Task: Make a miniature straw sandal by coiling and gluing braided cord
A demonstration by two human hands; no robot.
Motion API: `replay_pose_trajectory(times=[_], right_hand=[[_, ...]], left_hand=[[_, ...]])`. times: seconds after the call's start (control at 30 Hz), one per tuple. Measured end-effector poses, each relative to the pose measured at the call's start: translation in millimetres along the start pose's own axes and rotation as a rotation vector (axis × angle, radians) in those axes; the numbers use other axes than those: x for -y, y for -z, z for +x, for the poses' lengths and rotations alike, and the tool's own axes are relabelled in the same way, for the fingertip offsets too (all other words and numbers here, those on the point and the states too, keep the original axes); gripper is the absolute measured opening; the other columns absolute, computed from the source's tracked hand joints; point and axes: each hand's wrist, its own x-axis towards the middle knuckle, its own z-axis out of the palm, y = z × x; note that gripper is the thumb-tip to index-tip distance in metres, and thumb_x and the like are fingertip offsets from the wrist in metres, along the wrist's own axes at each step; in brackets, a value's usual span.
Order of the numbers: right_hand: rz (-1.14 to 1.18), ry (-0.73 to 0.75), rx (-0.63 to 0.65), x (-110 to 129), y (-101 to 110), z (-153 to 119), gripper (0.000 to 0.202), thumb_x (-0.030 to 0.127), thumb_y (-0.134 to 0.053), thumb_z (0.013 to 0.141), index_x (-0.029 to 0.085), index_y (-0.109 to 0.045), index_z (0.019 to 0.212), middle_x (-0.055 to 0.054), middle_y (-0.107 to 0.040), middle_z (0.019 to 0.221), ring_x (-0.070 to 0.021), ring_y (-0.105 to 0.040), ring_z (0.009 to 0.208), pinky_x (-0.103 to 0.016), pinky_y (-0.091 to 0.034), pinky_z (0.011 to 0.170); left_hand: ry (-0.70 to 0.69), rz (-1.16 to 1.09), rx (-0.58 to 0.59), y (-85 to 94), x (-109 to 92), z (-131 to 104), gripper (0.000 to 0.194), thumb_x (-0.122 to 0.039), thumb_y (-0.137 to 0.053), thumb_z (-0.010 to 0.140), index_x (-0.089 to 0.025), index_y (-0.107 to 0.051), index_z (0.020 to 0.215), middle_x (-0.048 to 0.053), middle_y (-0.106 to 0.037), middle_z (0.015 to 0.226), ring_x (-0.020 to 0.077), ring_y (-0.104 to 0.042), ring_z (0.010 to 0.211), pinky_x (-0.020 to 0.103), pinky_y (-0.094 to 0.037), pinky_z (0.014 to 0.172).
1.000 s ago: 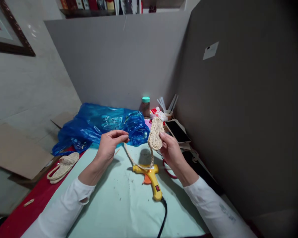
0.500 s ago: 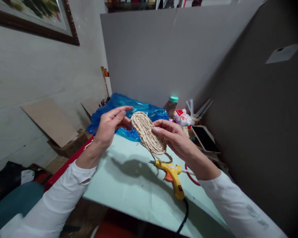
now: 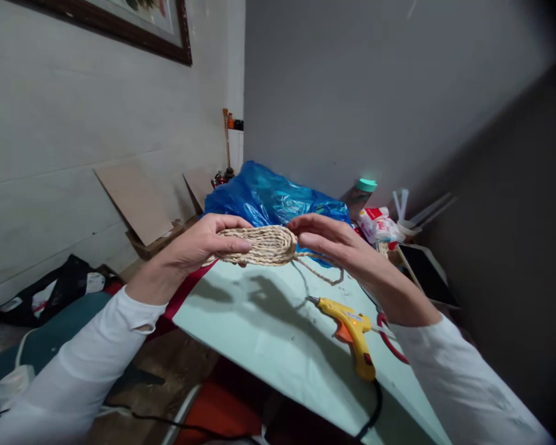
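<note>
An oval coil of braided straw cord (image 3: pixel 271 244) is held up over the pale green table (image 3: pixel 250 321). My left hand (image 3: pixel 208 244) grips its left end, thumb on top and fingers behind. At the coil's right end is my right hand (image 3: pixel 328 238), its fingers stretched and slightly apart, near or lightly touching the edge. A loose tail of braid (image 3: pixel 322 275) hangs below the right hand. Under it, a yellow glue gun (image 3: pixel 352 330) with an orange trigger lies on the table, its nozzle pointing left.
Behind the hands lies a blue plastic bag (image 3: pixel 278 191). At the back right stand a jar with a green lid (image 3: pixel 366 185), a red and white packet (image 3: pixel 379 225) and a dark-screened tablet (image 3: pixel 426 275). Red-handled scissors (image 3: pixel 391 343) lie partly behind my right forearm.
The coil has turned from slanted to nearly level. My left hand has closed on its left end, while my right hand has loosened its pinch and moved to the right end. The view has shifted left.
</note>
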Motion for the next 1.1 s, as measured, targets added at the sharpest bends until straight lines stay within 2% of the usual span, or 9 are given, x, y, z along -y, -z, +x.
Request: replay_pose_trajectory(times=[0.17,0.27,0.37,0.53,0.67,0.8,0.9,1.0,1.1], right_hand=[[-0.035,-0.070,-0.098,-26.0,15.9,-29.4,0.036,0.046,-0.075,0.085,0.020,-0.067,0.109,-0.005,-0.069,0.100,-0.0194,-0.066,0.088,-0.029,-0.052,0.074],[-0.094,-0.035,-0.223,-24.9,26.8,-35.8,0.028,0.045,-0.075,0.085,0.022,-0.071,0.100,-0.001,-0.066,0.084,-0.0137,-0.057,0.071,-0.025,-0.044,0.061],[-0.275,0.084,-0.286,-8.3,37.9,-32.2,0.021,0.044,-0.073,0.088,0.025,-0.075,0.095,-0.003,-0.070,0.089,-0.0163,-0.058,0.074,-0.028,-0.041,0.061],[-0.649,0.159,-0.280,23.5,47.7,-14.1,0.014,0.028,-0.067,0.090,0.018,-0.077,0.089,-0.003,-0.068,0.069,-0.0120,-0.050,0.054,-0.029,-0.034,0.053],[-0.968,0.137,-0.174,29.7,55.6,-1.7,0.007,0.016,-0.072,0.081,0.018,-0.076,0.076,0.003,-0.059,0.053,-0.0090,-0.043,0.047,-0.028,-0.030,0.052],[-1.063,0.170,-0.189,13.1,71.9,-6.1,0.003,0.023,-0.074,0.082,0.024,-0.076,0.081,-0.002,-0.069,0.074,-0.0161,-0.054,0.062,-0.033,-0.037,0.061],[-1.063,0.262,-0.437,-9.0,74.8,-28.7,0.009,0.028,-0.069,0.087,0.026,-0.073,0.095,-0.009,-0.070,0.100,-0.0271,-0.057,0.091,-0.040,-0.040,0.077],[-0.985,0.285,-0.715,-34.4,56.9,-62.9,0.021,0.026,-0.050,0.099,0.019,-0.070,0.100,-0.012,-0.068,0.095,-0.0250,-0.056,0.085,-0.039,-0.040,0.075],[-0.339,0.108,-0.757,-60.4,30.5,-91.5,0.013,0.026,-0.062,0.093,0.019,-0.071,0.086,-0.004,-0.066,0.080,-0.0168,-0.054,0.070,-0.033,-0.037,0.069]], left_hand=[[0.012,-0.341,0.016,-4.6,24.8,-1.2,0.038,-0.017,-0.084,0.066,-0.016,-0.060,0.095,0.006,-0.075,0.088,0.0177,-0.072,0.066,0.030,-0.063,0.062],[0.048,-0.332,0.135,-14.4,31.8,0.1,0.039,-0.016,-0.081,0.069,-0.016,-0.056,0.100,0.009,-0.075,0.094,0.0218,-0.075,0.074,0.032,-0.063,0.067],[0.075,-0.254,0.246,-27.4,33.3,2.2,0.037,-0.018,-0.078,0.075,-0.016,-0.056,0.104,0.009,-0.075,0.094,0.0237,-0.077,0.077,0.029,-0.061,0.067],[0.094,-0.236,0.297,-52.4,32.5,8.1,0.046,-0.021,-0.079,0.076,-0.016,-0.061,0.118,0.011,-0.075,0.101,0.0233,-0.077,0.075,0.025,-0.058,0.062],[0.177,-0.364,0.272,-71.8,37.6,7.4,0.028,-0.023,-0.079,0.075,-0.011,-0.067,0.098,0.011,-0.076,0.085,0.0217,-0.074,0.060,0.024,-0.057,0.051],[0.251,-0.467,0.244,-92.9,40.3,10.6,0.019,-0.020,-0.077,0.076,-0.007,-0.070,0.088,0.011,-0.075,0.080,0.0200,-0.073,0.060,0.022,-0.057,0.049],[0.288,-0.552,0.188,-110.6,39.7,24.3,0.015,-0.015,-0.074,0.079,-0.008,-0.071,0.091,0.010,-0.075,0.080,0.0171,-0.073,0.063,0.021,-0.060,0.057],[0.302,-0.578,0.138,-126.9,42.8,39.6,0.013,-0.012,-0.072,0.080,-0.009,-0.070,0.093,0.008,-0.075,0.081,0.0157,-0.072,0.063,0.022,-0.060,0.059],[0.283,-0.533,0.104,-139.3,50.1,47.5,0.017,-0.015,-0.075,0.080,-0.010,-0.069,0.095,0.007,-0.075,0.079,0.0160,-0.072,0.063,0.022,-0.060,0.059]])
